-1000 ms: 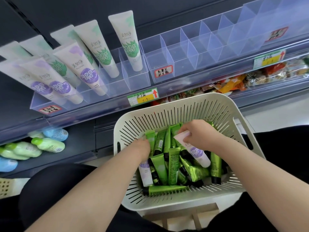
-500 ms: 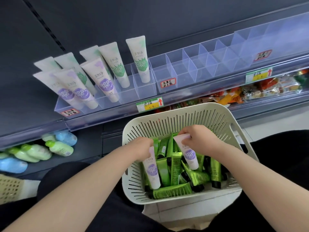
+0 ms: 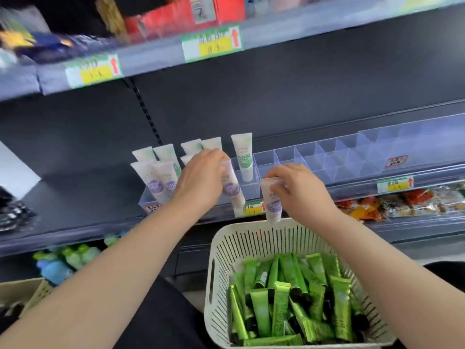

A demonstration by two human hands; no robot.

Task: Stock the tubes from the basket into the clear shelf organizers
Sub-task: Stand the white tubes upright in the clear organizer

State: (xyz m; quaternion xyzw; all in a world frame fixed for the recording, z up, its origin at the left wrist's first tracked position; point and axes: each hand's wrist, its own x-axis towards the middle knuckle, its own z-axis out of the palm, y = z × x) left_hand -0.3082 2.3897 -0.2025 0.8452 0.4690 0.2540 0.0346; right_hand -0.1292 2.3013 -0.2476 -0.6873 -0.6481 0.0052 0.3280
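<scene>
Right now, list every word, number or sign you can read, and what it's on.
No word or number reads clearly.
Red up arrow: on each price tag; the rest of their print is blurred.
Print on the tubes: too blurred to read.
Red label on the organizer: blurred.
Grey label on the red box: blurred.
</scene>
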